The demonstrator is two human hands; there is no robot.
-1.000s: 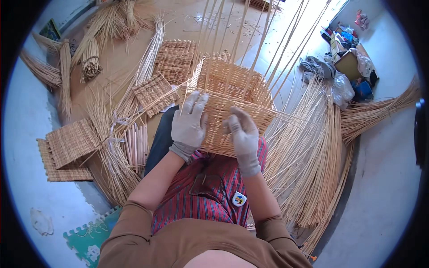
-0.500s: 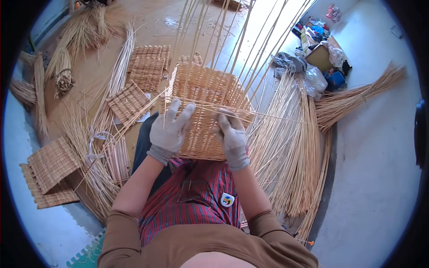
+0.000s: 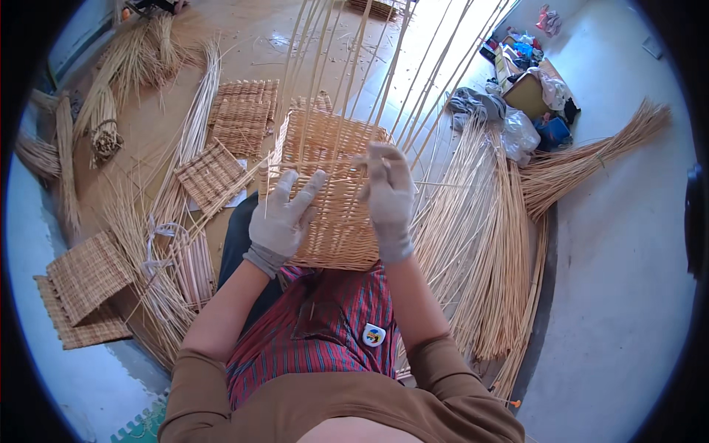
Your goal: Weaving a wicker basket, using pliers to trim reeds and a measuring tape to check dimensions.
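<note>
A half-woven wicker basket (image 3: pixel 336 229) leans against my lap, its long upright stakes (image 3: pixel 358 66) fanning away from me. Both my hands wear pale grey work gloves. My left hand (image 3: pixel 279 225) lies against the left part of the near wall, two fingers stretched and spread just below the weaving edge. At the right end of that edge, my right hand (image 3: pixel 390 196) is raised with its fingers bent and pinched around a thin cane strand among the stakes. The fingertips partly hide the strand.
Loose cane bundles (image 3: pixel 491 258) spread over the floor at right, with another bundle (image 3: pixel 598 159) against the wall. Woven panels (image 3: pixel 210 173) lie at left, and two more (image 3: pixel 92 277) nearer me. A box with bags and cloths (image 3: pixel 528 88) stands at the far right.
My right hand has risen up and slightly right from the basket's wall, its fingers now above the weaving edge. The left hand stays nearly in place. The basket has tilted slightly.
</note>
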